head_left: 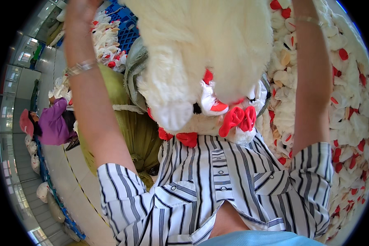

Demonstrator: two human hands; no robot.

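Observation:
Both my arms reach up past the upper edge. Only the base of my left hand shows at the top left, its fingers cut off. My right hand lies beyond the frame; its wrist shows at the upper edge. Between my arms hangs a large, fluffy cream-white plush skin, slightly blurred, its upper end out of view. Whether my hands grip it cannot be seen. Below it, against my striped shirt, are white plush pieces with red parts, among them a red bow-like piece and a white-and-red piece.
A grey-green sack opens behind the plush, and a full olive sack stands at my left. Plush skins with red patches are heaped on my right. More lie by a blue plastic crate. A person in purple sits at far left.

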